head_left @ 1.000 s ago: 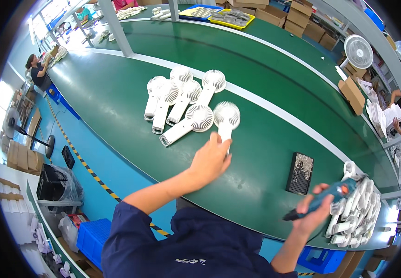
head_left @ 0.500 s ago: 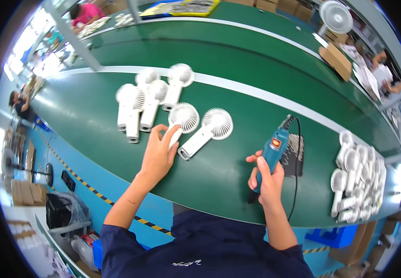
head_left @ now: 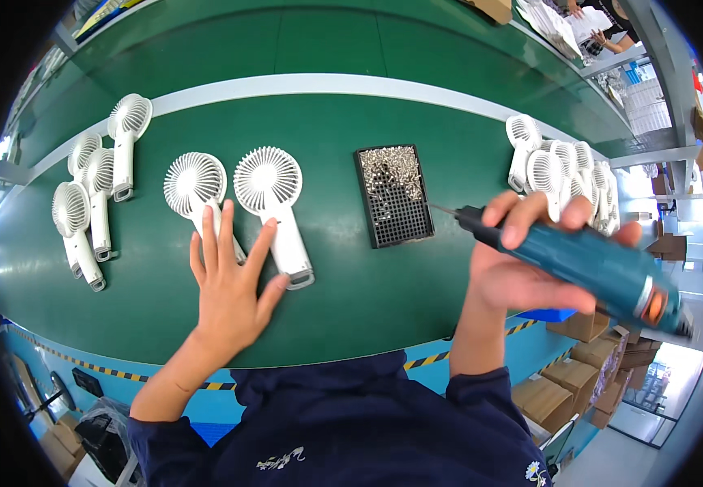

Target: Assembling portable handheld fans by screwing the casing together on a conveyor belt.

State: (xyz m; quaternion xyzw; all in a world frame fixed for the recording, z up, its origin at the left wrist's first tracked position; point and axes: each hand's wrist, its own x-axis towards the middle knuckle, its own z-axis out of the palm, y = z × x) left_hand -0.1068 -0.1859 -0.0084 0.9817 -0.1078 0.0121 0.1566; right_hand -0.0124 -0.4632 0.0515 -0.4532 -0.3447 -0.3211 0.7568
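My right hand [head_left: 522, 260] is wrapped round a teal electric screwdriver [head_left: 586, 264], raised above the table with its thin bit pointing left. Left of that bit lies a black screw tray [head_left: 431, 230], a grid of holes with many small silver screws toward its far end. My left hand [head_left: 230, 296] rests with spread fingers over the handle of a white handheld fan [head_left: 194, 183], covering part of it. Close to its thumb is the base of a second white handheld fan [head_left: 289, 243], lying beside the first with its round grille away from me.
Several more white fans [head_left: 96, 174] lie at the left of the green table [head_left: 351, 316]. A pile of fans [head_left: 558, 170] sits at the far right. A white strip [head_left: 327, 84] crosses behind the work area. Cardboard boxes [head_left: 546, 402] stand below on the right.
My view has turned to the right. The screwdriver, earlier pointing down near the table edge, is now lifted and turned toward the tray. My left fingers have spread from their hold on a fan handle.
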